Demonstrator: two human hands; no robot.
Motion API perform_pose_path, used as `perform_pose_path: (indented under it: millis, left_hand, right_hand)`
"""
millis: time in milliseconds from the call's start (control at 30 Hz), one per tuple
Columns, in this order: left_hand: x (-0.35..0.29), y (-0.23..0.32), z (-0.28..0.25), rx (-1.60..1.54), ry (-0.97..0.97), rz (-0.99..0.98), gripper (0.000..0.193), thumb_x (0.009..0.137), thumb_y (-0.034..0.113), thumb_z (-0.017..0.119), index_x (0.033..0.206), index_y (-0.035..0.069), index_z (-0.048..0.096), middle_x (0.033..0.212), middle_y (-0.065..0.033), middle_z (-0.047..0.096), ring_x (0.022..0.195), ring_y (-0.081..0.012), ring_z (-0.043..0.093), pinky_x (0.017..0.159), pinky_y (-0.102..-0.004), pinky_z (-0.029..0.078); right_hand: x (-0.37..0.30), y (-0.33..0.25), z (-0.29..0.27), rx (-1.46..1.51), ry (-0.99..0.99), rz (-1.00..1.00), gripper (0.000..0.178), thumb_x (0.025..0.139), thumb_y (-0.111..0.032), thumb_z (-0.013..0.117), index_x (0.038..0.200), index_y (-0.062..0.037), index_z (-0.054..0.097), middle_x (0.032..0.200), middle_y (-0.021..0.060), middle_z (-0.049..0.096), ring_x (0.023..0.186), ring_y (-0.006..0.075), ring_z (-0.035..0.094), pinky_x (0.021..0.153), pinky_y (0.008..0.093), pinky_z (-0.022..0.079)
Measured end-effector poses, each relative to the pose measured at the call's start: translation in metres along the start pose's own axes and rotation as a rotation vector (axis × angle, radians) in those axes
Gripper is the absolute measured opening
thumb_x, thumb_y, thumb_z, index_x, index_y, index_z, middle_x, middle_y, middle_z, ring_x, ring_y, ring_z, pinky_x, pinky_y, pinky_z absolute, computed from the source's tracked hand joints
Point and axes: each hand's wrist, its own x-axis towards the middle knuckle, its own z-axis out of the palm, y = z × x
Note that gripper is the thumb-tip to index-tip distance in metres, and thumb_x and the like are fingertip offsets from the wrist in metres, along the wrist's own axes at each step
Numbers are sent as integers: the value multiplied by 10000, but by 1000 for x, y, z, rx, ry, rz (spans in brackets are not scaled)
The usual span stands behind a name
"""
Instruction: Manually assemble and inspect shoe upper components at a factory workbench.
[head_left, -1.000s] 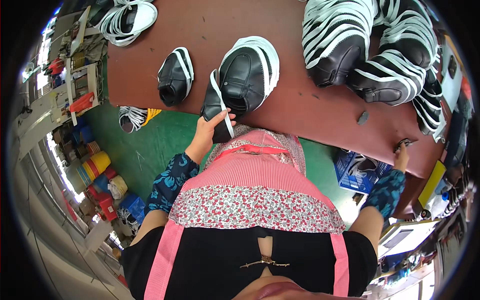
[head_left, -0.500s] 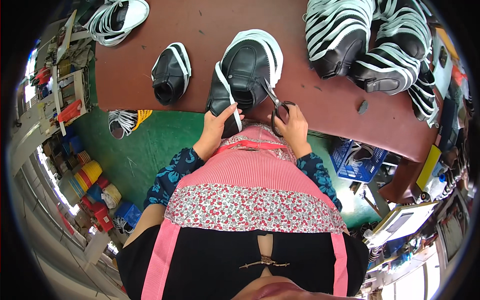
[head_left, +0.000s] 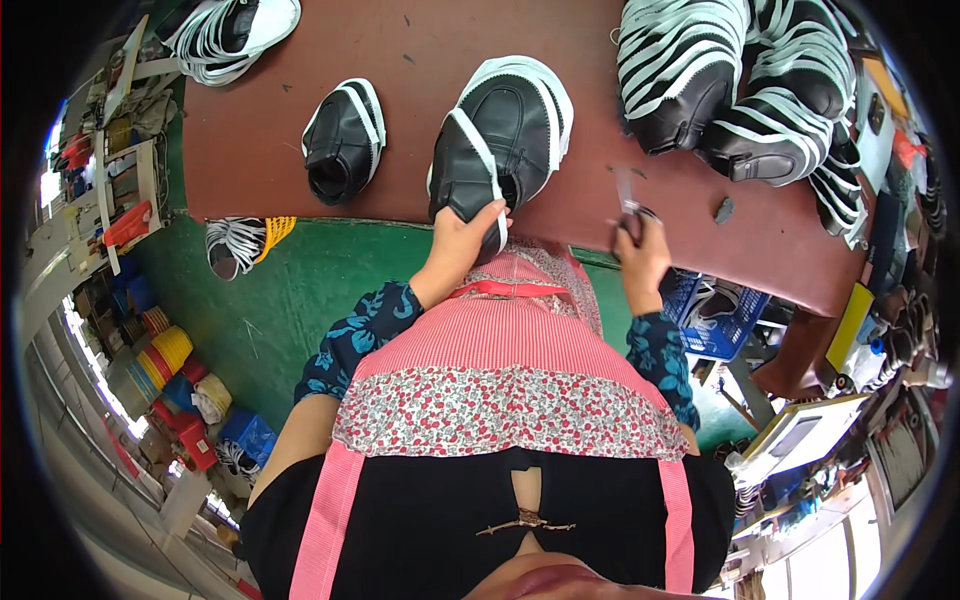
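My left hand [head_left: 460,245] is closed on the near end of a black shoe upper [head_left: 465,175] with a white edge strip. That upper leans against a small stack of black uppers [head_left: 515,115] with zigzag-cut white edges, at the table's front. Off to the right, apart from the uppers, my right hand [head_left: 645,258] grips scissors [head_left: 630,212] by their dark handles. Their blades point away from me and are blurred, so how far they are spread is unclear. A single black upper [head_left: 345,145] lies to the left.
The reddish-brown table [head_left: 420,35] bears long rows of nested uppers [head_left: 685,85] at right and another bunch [head_left: 225,45] at far left. A small grey lump [head_left: 724,210] lies near the right front edge. Below that edge is a blue basket [head_left: 715,325].
My right hand has drawn the scissors away from the stacked uppers to the right. My left hand, with the held upper, has shifted slightly right.
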Motion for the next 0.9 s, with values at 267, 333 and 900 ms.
perform_pose_path:
  millis: [267, 333, 900]
  left_hand:
    - [21, -48, 13, 1131, 3, 591, 503, 1001, 377, 778, 818, -89, 738, 803, -314, 720, 781, -491, 730, 726, -560, 596]
    - [22, -48, 16, 1246, 8, 558, 455, 1025, 355, 755, 838, -60, 732, 874, -303, 724, 848, -486, 726, 778, -551, 610]
    - [-21, -9, -32, 1108, 309, 889, 454, 988, 387, 810, 979, -63, 747, 963, -287, 734, 896, -505, 696, 782, -604, 525]
  right_hand:
    - [-11, 273, -125, -466, 367, 690, 655, 927, -381, 846, 1362, 85, 695, 1287, 317, 758, 1161, 472, 745, 1024, 535, 582]
    - [8, 317, -147, -497, 429, 601, 673, 922, -509, 844, 1289, 48, 749, 1226, 274, 778, 1136, 455, 748, 1005, 542, 579]
    - [29, 17, 49, 302, -62, 155, 260, 1036, -132, 767, 1263, -7, 744, 1154, 112, 748, 1018, 231, 739, 923, 359, 592]
